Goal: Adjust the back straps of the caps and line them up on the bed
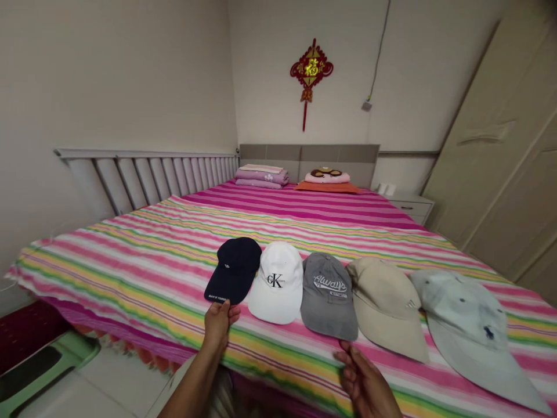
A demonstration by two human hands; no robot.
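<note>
Five baseball caps lie in a row across the striped bed, brims toward me. At the left end is a navy cap (239, 264); my left hand (220, 322) pinches the front edge of its brim, thumb on top. To its right lie a white cap (278, 290) with black "CK" lettering, a grey cap (328, 307) marked "Always", a beige cap (387, 307) and a pale grey-green cap (470, 331) with a small dark emblem. Just below the grey cap's brim, my right hand (363, 377) is open, fingers slightly bent and apart, holding nothing visible.
The bed's striped sheet (143, 261) spreads around the caps. Folded purple bedding (263, 177) and a pink pillow (326, 177) sit by the headboard (270, 155). A radiator (148, 174) lines the left wall. A green stool (73, 360) stands lower left, a nightstand (411, 206) right.
</note>
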